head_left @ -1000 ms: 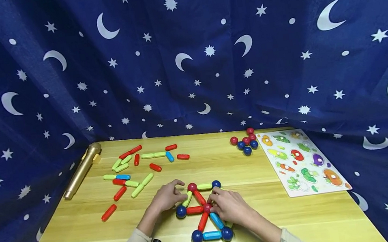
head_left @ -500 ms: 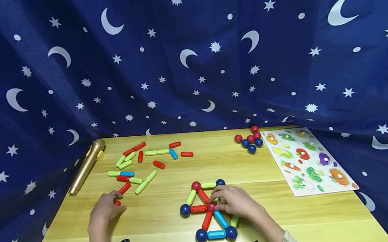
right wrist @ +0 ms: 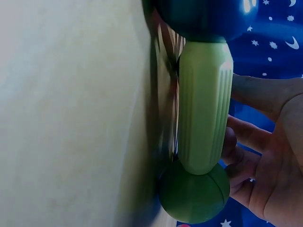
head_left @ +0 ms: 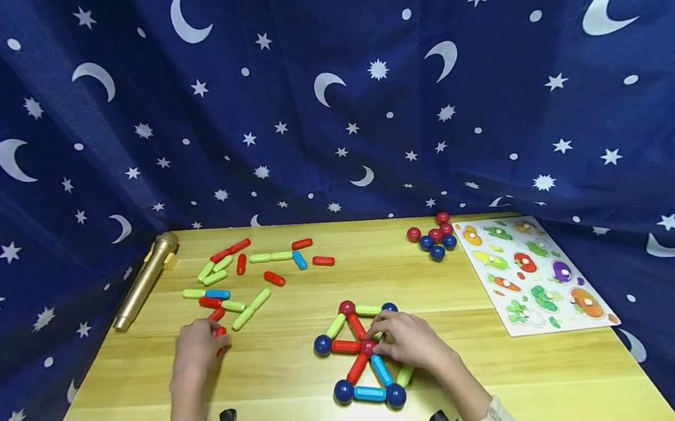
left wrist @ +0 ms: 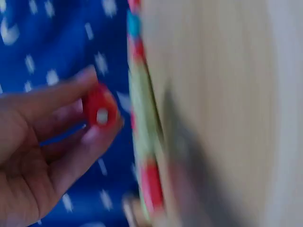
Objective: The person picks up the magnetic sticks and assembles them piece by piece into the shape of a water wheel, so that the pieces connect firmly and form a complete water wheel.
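Observation:
My left hand (head_left: pixel 194 350) pinches a short red magnetic rod (left wrist: pixel 100 106) between thumb and fingertips, at the near end of the loose rods. Flat on the table, to the right, lies a frame of magnetic rods and balls with a red ball (head_left: pixel 368 348) at its centre. Over that centre, my right hand (head_left: pixel 415 342) holds the frame with bent fingers; exactly which piece it grips is hidden. In the right wrist view a light green rod (right wrist: pixel 204 109) joins a dark blue ball (right wrist: pixel 208 16) and a green ball (right wrist: pixel 194 194), with the fingers behind it.
Several loose green, red and blue rods (head_left: pixel 251 310) are scattered at back left, beside a gold toy microphone (head_left: pixel 145 282). At back right sit several red and blue balls (head_left: pixel 437 253) and a vegetable puzzle board (head_left: pixel 535 277). A starry blue curtain (head_left: pixel 297 102) borders the table.
My left hand has left the frame's left side, reached to the loose rods and taken up a red one, now drawn slightly right. My right hand stays at the frame's centre.

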Available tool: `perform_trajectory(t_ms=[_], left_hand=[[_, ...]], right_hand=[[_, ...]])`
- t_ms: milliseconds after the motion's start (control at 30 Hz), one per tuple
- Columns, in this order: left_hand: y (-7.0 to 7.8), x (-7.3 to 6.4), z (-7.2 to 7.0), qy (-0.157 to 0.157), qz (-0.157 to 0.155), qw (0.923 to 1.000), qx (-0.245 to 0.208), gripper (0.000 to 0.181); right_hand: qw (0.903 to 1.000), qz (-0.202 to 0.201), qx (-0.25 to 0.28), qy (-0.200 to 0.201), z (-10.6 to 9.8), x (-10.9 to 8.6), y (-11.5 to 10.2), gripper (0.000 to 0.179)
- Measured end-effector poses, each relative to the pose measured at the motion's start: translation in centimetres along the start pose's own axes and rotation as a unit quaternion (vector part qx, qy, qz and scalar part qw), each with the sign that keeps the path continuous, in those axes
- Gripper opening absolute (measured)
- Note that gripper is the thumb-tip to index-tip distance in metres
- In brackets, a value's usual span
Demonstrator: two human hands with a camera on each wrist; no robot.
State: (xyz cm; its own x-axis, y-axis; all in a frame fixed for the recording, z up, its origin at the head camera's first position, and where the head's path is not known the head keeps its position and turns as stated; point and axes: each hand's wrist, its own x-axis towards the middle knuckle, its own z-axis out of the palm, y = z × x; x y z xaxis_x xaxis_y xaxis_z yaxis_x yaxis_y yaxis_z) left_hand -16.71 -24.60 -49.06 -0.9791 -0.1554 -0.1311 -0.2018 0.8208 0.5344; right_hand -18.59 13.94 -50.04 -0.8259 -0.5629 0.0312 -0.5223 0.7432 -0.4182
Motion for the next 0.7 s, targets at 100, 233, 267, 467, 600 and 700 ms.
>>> perform_trajectory(t_ms=[100,233,267,467,600,700], left_hand=[[4.0,-0.3,1.9,-0.008,0.03,0.9976,-0.061,0.02],[8.3,-0.6,4.6,-0.061,0.06,0.9907,-0.106,0.023],[9.0,-0.7,5.1,-0.072,0.061,0.9897,-0.108,0.023],[11.1,-0.1,7.2,-0.102,0.067,0.9862,-0.112,0.032],[11.3,0.2,8.1,-0.111,0.074,0.984,-0.118,0.035],[11.3,0.2,8.7,-0.114,0.081,0.984,-0.11,0.039]], right_hand=[[0.9999,0.012,0.004,0.002,-0.2,0.1,0.3,0.016],[0.9995,0.031,0.005,0.01,-0.4,0.2,0.7,0.016],[0.9993,0.033,0.004,0.015,-0.4,0.3,0.8,0.016],[0.9991,0.035,0.004,0.023,-0.3,0.7,0.9,0.017],[0.9993,0.028,0.001,0.025,-0.1,1.0,0.7,0.017],[0.9991,0.028,-0.006,0.03,-0.1,1.1,0.7,0.016]])
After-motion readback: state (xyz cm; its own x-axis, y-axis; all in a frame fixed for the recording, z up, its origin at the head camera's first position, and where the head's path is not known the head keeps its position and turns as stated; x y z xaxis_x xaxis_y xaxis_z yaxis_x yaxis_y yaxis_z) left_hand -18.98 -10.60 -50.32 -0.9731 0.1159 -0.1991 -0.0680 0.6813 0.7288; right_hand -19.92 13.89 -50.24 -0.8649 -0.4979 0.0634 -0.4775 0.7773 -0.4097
